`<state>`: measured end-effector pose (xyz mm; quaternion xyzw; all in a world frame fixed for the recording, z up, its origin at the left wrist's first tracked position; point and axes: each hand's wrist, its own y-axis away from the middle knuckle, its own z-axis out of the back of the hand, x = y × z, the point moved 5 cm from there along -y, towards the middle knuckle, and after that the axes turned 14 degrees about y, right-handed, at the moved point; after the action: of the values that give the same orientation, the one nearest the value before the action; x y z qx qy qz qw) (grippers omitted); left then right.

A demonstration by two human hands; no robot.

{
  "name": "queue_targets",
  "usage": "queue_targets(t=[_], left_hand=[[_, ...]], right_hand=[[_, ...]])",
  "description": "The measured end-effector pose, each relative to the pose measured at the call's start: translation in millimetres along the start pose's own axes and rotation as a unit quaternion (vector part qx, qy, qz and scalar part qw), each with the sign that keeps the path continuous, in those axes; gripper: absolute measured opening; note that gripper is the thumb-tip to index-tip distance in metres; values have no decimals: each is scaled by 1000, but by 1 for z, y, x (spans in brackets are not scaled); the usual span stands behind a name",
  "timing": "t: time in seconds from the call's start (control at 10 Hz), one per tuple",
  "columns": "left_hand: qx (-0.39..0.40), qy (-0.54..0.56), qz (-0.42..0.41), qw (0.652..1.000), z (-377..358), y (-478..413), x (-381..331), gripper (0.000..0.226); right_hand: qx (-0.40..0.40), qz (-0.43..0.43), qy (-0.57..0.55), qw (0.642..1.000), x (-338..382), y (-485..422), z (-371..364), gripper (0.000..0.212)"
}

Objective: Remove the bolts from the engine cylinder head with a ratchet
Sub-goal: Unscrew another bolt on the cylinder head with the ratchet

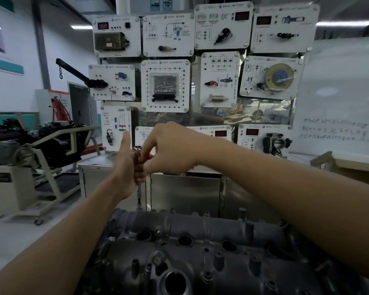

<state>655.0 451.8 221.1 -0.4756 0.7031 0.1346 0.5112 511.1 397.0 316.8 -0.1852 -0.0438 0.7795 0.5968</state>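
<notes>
A wall of white training panels [200, 60] fills the back of my feed, each carrying a car part and a wiring drawing. To their right stands a whiteboard [339, 92] with a few handwritten lines. Across the bottom, nearest to me, lies the dark grey cylinder head [200, 252], with round plug holes in a row and small bolts [207, 214] standing along its far edge. Behind it is a steel cabinet [185, 192] with its doors closed. Off to the left, a black engine [58, 143] sits in a pale stand [15, 188] on wheels.

Both arms reach forward over the cylinder head and meet in the middle, above its far left corner. The left hand [126, 165] is turned on edge with the thumb pointing up. Its grip is curled round the upper part of the ratchet [139, 193]. The right hand [170, 150] comes in from the right with its back upward. Its grip is a pinch of thumb and fingertips on the top of the same tool, right against the left hand's fingers.

Below the hands the ratchet shows as a thin upright metal shaft, and a small bit of its head shows just above the fingers. Its lower end reaches the far edge of the cylinder head near the left corner. From here I cannot tell whether it is seated on a bolt there.
</notes>
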Motion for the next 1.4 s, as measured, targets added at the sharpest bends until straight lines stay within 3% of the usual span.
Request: queue_targets(t=[0.1,0.2,0.3,0.5,0.6,0.8,0.9,1.0,1.1,1.2,1.3,1.4], left_hand=[[-1,-18,23,1000,0,2,1,73],[6,-22,40,999,-1,4,2,73],[12,-20,48,999,-3,6,1,73],[8,-13,63,998,-5,5,3,74],[-3,-8,67,998,-3,5,4,75],[-11,-5,54,998,-1,6,2,75],[-17,-9,47,999,1,6,1,76],[1,-26,36,999,1,4,1,84],[54,-61,15,997,-4,1,-1,105],[61,-61,10,996,-3,3,-2,101],[18,-28,28,999,0,7,-1,79],[16,-26,56,998,-4,11,1,75]], right_hand=[[110,-16,0,994,-33,-5,3,24],[163,-54,19,985,-56,-14,3,25],[165,-86,76,980,-69,-33,-10,20],[-46,-136,127,981,-70,-69,-44,21],[-18,-87,66,994,-73,-72,-53,29],[23,-70,60,995,-75,-43,-40,21],[82,-52,45,994,-61,-26,-17,23],[157,11,24,987,-30,-16,3,36],[166,65,-38,983,-2,-16,12,37],[147,54,-84,984,0,-21,10,37],[185,4,-70,980,-21,-24,4,35],[210,-61,79,973,-51,-32,-3,35]])
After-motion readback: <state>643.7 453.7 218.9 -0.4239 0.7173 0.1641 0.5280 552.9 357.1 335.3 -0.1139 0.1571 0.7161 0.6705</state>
